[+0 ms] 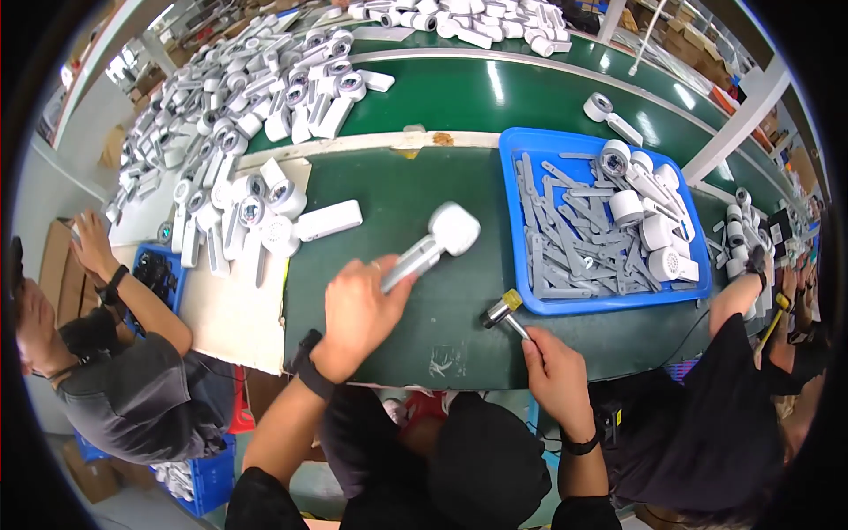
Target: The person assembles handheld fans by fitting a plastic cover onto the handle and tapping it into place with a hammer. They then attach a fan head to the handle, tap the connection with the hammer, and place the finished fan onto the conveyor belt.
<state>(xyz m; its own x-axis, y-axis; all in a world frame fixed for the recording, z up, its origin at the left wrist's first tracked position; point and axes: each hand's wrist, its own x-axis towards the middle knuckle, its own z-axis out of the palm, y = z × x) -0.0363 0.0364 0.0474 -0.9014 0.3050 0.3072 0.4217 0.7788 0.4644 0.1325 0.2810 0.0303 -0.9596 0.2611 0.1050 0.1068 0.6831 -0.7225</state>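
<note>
My left hand (360,305) is closed around the grey handle of a white handheld fan (455,230). Its round head points up and to the right above the green worktable (450,349), slightly blurred. A small mallet (503,306) with a yellow and black head is gripped by its thin metal shaft in my right hand (558,375). The mallet head is apart from the fan, just short of a blue tray (609,306). Inside that tray lie many flat grey strips (565,221) on the left and several white fans (655,231) on the right.
Left of me, fans (252,212) lie on a cardboard sheet (243,309), below a large fan pile (238,97). One fan (609,117) lies on the green conveyor (442,84) behind the tray. Co-workers sit at left (132,362) and right (707,415).
</note>
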